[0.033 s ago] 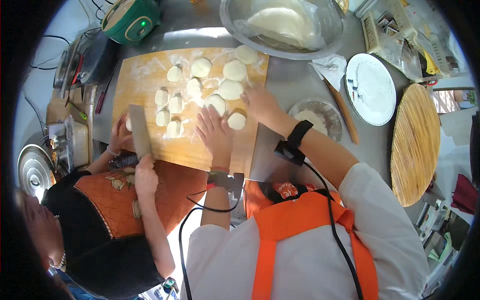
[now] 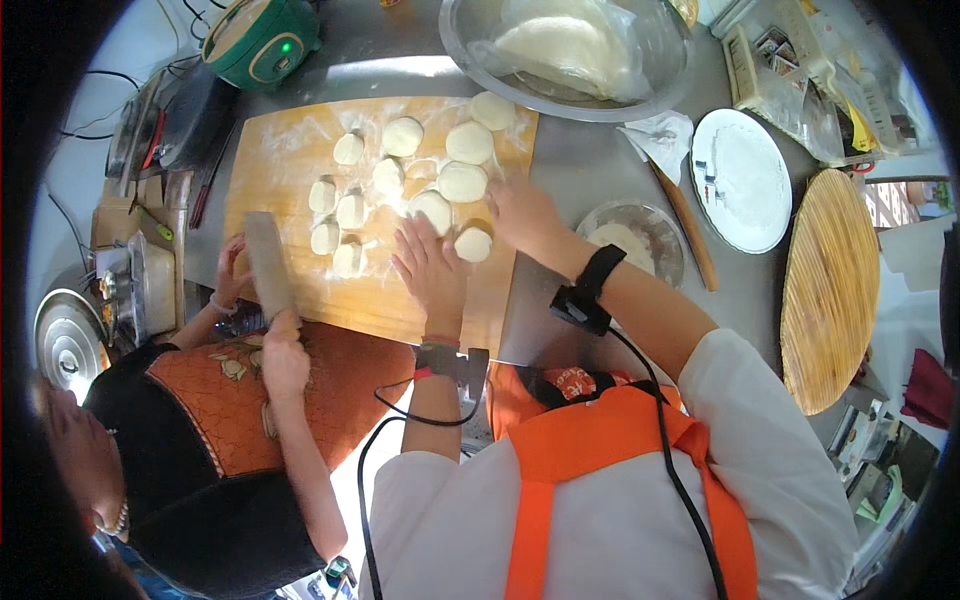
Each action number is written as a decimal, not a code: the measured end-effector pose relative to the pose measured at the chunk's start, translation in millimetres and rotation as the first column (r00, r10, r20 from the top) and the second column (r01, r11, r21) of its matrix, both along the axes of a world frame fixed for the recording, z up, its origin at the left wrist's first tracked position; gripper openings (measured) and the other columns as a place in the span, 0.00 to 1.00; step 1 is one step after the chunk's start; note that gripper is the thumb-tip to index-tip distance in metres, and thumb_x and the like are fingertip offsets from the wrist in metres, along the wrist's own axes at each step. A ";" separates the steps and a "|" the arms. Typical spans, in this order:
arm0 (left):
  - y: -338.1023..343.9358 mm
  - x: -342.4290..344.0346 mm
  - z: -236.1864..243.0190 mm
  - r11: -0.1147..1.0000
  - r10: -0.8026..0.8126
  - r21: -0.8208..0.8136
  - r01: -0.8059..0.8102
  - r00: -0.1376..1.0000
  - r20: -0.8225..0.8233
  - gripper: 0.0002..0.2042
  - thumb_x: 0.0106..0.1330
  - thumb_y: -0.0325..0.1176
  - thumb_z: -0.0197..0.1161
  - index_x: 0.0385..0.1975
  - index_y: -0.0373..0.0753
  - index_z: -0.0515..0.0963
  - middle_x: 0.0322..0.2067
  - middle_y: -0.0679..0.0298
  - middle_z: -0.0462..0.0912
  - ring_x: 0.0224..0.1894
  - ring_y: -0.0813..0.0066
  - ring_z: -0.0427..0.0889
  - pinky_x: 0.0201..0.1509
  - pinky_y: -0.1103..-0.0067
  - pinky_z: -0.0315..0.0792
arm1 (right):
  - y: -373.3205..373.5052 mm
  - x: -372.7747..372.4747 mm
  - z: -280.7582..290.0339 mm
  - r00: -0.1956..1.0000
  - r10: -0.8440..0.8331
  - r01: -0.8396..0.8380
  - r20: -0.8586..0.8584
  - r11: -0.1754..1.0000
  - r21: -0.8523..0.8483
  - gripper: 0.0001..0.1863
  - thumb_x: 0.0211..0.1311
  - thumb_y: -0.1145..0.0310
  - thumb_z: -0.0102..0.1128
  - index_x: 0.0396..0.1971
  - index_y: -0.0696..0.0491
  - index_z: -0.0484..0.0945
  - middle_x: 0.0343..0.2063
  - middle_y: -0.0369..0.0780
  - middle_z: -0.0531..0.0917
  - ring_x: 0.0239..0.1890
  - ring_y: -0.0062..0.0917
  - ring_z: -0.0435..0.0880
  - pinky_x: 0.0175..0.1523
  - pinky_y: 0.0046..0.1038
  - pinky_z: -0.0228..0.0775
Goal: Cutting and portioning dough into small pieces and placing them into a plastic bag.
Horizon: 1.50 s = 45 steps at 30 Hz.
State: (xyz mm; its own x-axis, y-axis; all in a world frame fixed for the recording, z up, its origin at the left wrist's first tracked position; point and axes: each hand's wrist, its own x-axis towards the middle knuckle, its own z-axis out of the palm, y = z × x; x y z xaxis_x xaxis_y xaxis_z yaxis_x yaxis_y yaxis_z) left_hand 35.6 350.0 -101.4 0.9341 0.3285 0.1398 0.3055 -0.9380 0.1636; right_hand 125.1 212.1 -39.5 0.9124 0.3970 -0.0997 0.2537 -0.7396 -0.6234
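Flattened dough rounds and thick dough pieces lie on a floured wooden board (image 2: 300,290). My left hand (image 2: 432,275) is open, fingers spread, the fingertips at the near edge of a dough round (image 2: 431,208). By the board's right side my right hand (image 2: 525,215) is curled, its fingertips close to another flattened round (image 2: 463,182). Whatever its fingers may hold is hidden. A smaller dough piece (image 2: 473,244) sits between my hands. At the board's left edge a co-worker's hand (image 2: 285,350) grips a broad cleaver (image 2: 268,265); their other hand (image 2: 232,270) is beside the blade.
A large metal bowl (image 2: 465,75) with plastic-covered dough stands at the back. To the right are a bowl of flour (image 2: 665,225), a rolling pin (image 2: 688,230), a white plate (image 2: 740,180) and a round wooden board (image 2: 832,290). A green cooker (image 2: 262,50) stands back left.
The co-worker's cleaver and the hand gripping it have shifted slightly left. My right hand has moved very slightly to the right; my left hand stays in place.
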 end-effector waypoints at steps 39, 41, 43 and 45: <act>8.7 -37.9 -2.8 0.973 0.179 -0.161 -0.165 0.981 0.075 0.31 0.54 0.42 0.53 0.58 0.42 0.51 0.57 0.51 0.49 0.60 0.49 0.44 0.58 0.54 0.39 | 0.7 -43.7 -54.4 0.752 0.522 -0.478 0.402 0.852 -0.214 0.32 0.44 0.62 0.57 0.53 0.46 0.60 0.56 0.49 0.55 0.59 0.42 0.51 0.59 0.49 0.40; 13.0 -32.9 -3.9 0.963 0.159 -0.234 -0.132 0.982 0.101 0.31 0.55 0.42 0.53 0.58 0.42 0.51 0.57 0.50 0.49 0.60 0.49 0.43 0.58 0.53 0.39 | 4.0 -40.9 -47.5 0.785 0.512 -0.492 0.349 0.857 -0.151 0.30 0.46 0.65 0.54 0.53 0.46 0.60 0.56 0.49 0.54 0.60 0.40 0.49 0.59 0.49 0.40; 17.8 -23.3 -2.8 0.949 0.141 -0.301 -0.096 0.982 0.128 0.31 0.55 0.42 0.53 0.58 0.42 0.50 0.57 0.50 0.49 0.60 0.48 0.43 0.58 0.53 0.39 | 13.6 -31.6 -34.8 0.789 0.484 -0.481 0.380 0.870 -0.109 0.28 0.45 0.67 0.53 0.51 0.48 0.62 0.54 0.49 0.57 0.58 0.40 0.53 0.59 0.46 0.43; 20.7 -6.5 -1.7 0.991 0.125 -0.063 -0.119 0.985 0.116 0.31 0.52 0.37 0.56 0.57 0.40 0.53 0.58 0.49 0.49 0.60 0.46 0.44 0.59 0.56 0.43 | 29.3 -14.6 -18.9 0.792 0.452 -0.467 0.409 0.881 -0.070 0.26 0.45 0.69 0.52 0.49 0.50 0.63 0.53 0.49 0.59 0.57 0.40 0.56 0.58 0.43 0.47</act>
